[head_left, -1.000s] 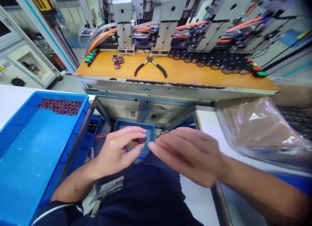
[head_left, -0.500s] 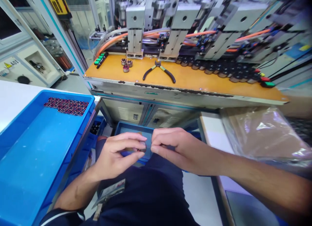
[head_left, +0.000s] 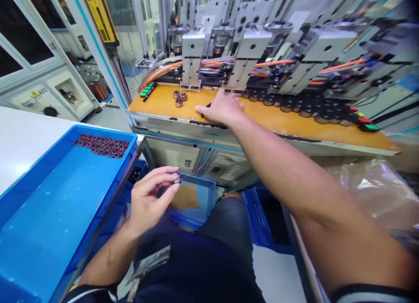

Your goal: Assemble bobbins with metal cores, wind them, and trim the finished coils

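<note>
My left hand [head_left: 152, 196] pinches a small motor stator [head_left: 177, 178] between thumb and fingertips, above the blue bin by my knees. From the stator a thin reddish wire [head_left: 196, 168] trails up to the right; the fingers cover much of the part. Stretched forward over the orange bench top [head_left: 160, 103], my right hand [head_left: 225, 107] has its thumb and fingers spread. It lies over the pliers [head_left: 205, 111], of which only a bit of dark handle shows beside the thumb. Left of that hand stand three small round stators [head_left: 179, 102].
A blue tray [head_left: 42, 194] on the left table has rows of small parts [head_left: 103, 145] at its far end. Metal machine fixtures [head_left: 193, 54] rise behind the bench. Black-topped parts [head_left: 294, 104] line its right side. A plastic-wrapped package [head_left: 376, 194] lies right.
My right hand has left the space beside the left hand and reached forward onto the pliers. The left hand has kept the stator, moving slightly up and left. A trailing wire now shows.
</note>
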Demonstrator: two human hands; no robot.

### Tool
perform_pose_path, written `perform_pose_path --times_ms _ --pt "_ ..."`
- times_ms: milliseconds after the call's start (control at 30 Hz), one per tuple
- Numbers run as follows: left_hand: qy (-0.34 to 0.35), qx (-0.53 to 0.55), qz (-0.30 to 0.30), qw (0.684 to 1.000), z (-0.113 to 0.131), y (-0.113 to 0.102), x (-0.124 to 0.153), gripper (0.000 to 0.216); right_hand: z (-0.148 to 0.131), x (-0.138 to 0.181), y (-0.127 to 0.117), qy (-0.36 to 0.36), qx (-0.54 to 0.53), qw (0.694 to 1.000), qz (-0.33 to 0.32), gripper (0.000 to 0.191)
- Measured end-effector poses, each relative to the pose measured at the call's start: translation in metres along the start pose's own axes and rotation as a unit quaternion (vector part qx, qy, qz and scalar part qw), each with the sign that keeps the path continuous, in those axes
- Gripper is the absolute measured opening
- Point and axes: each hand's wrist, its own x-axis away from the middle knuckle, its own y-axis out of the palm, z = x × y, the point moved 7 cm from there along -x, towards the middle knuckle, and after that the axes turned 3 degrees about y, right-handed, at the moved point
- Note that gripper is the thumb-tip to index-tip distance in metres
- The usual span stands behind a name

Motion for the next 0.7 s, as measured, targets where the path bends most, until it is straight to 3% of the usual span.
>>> perform_pose_path --times_ms 133,300,467,533,633,700 --pt "0.018 -0.046 0.01 0.999 0.003 -0.012 0.002 0.022 0.02 -0.002 -0.008 -0.142 0.028 0.987 -0.074 0.074" --pt "0.017 -0.022 0.014 1.0 0.005 -0.013 0.002 0.022 0.049 0.034 -0.043 -0.277 0.018 0.959 -0.058 0.055" --pt "0.026 -0.006 -0.01 1.0 0.007 -0.002 0.002 0.023 0.051 0.13 -0.064 -0.312 0.016 0.95 -0.011 0.059" --pt "0.031 -0.008 -0.023 0.999 0.008 0.001 0.002 0.024 0.044 0.18 -0.075 -0.3 -0.062 0.952 -0.006 0.057" --pt "0.045 -0.011 -0.038 0.998 0.01 0.004 0.001 0.03 0.033 0.249 -0.077 -0.256 -0.227 0.933 -0.111 0.048" --pt "0.054 -0.016 -0.048 0.997 0.013 0.007 0.001 0.032 0.027 0.285 -0.07 -0.211 -0.341 0.89 -0.218 0.056"
